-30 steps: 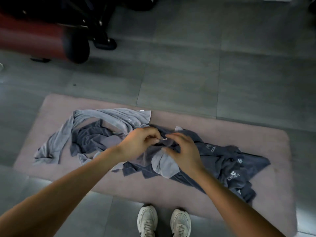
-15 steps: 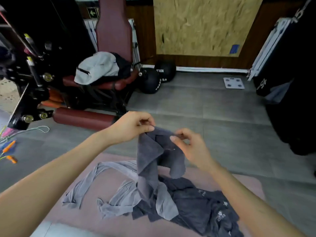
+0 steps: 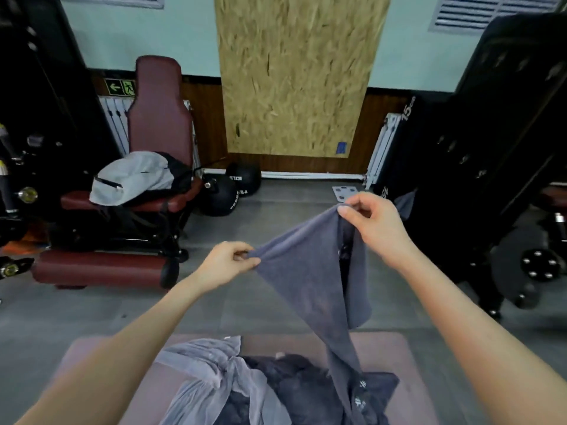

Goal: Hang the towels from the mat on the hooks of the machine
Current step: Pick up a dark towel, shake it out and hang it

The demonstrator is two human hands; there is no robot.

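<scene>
Head view: a gym room with a grey tiled floor and a pale green wall above a dark brown base. A pink mat lies on the floor at the near edge. On it is a heap, with a light towel to the left and dark towels to the right.

One grey towel is raised off the heap, its lower end trailing down into the dark towels. The left grip pinches the upper edge between thumb and fingers. The right grip, higher and further out, pinches a corner the same way, so the cloth is stretched between them.

Behind, a chipboard panel covers part of the wall, with a small blue sticker near its lower right corner. A white radiator stands low to its right.

To the left is a maroon bench with a grey bundle on its seat and a roller pad at floor level. Two black balls lie beside it, and a scale sits on the floor near the wall. A black machine fills the right side, with a plate low on it.

A green exit sign with an arrow and a running figure hangs left of the bench. "15" shows in white on a black pad by the radiator. The white lettering on the balls and the white logos on the dark towels are too blurred to read.
</scene>
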